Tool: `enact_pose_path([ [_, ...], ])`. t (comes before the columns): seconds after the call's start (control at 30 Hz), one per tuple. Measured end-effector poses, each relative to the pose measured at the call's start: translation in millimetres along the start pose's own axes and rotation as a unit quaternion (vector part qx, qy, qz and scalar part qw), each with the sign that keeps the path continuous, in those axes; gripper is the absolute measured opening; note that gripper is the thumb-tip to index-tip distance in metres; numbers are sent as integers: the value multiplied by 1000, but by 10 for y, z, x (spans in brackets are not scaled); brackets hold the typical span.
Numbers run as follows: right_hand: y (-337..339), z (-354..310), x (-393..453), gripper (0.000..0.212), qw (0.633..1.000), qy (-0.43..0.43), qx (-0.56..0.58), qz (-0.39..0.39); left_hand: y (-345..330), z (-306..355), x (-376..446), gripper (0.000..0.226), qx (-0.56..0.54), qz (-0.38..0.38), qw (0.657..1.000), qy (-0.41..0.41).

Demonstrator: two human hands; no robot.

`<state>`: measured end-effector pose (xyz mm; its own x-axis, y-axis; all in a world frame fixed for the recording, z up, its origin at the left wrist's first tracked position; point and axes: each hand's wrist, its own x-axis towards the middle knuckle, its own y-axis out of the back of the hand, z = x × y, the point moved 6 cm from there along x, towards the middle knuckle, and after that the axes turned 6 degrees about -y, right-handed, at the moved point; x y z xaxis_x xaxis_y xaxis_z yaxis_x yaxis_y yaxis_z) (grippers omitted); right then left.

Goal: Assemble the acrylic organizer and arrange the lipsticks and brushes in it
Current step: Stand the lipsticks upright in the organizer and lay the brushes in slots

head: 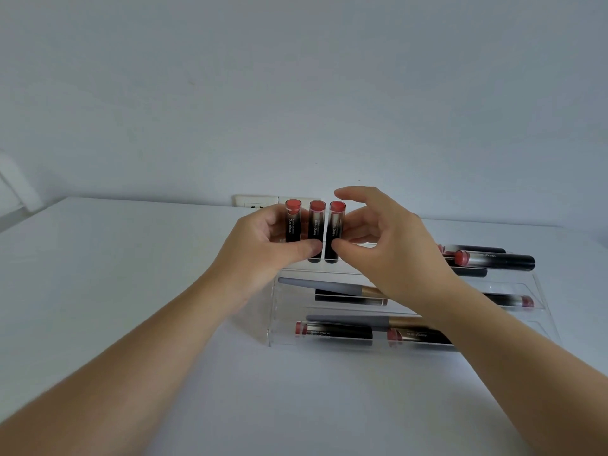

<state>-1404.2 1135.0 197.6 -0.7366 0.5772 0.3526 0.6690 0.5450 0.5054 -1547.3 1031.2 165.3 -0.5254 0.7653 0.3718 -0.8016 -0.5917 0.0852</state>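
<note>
A clear acrylic organizer [273, 324] with stepped tiers stands on the white table. Three black lipsticks with red tops stand upright at its top left: the left one [292, 225], the middle one [316, 230] and the right one [334, 232]. My left hand [263, 241] grips the left and middle lipsticks, its thumb in front of them. My right hand [388, 245] pinches the right lipstick between thumb and fingers. Grey brushes with gold ferrules [329, 286] and more lipsticks [335, 330] lie in the lower tiers.
Several lipsticks [496, 260] lie on the top tier at the right. A wall socket [260, 200] sits behind the table's far edge. A white table surface [115, 274] spreads to the left and front.
</note>
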Motion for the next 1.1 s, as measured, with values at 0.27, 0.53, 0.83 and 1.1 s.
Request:
enact_pose_path([
  [0.27,-3,-6,-8,53,1000,0,2,-2,7,4,6,30,2,-1,1000,-2],
  [0.53,-9,-3,-4,54,1000,2,-12,-6,1,-56,13,37,-3,-16,1000,7],
  [0.83,-16,24,5,57,1000,7,-18,-8,12,-105,28,40,15,-24,999,15],
  [1.1,42,-29,24,43,999,3,-18,31,-22,-93,-22,46,25,-52,998,36],
])
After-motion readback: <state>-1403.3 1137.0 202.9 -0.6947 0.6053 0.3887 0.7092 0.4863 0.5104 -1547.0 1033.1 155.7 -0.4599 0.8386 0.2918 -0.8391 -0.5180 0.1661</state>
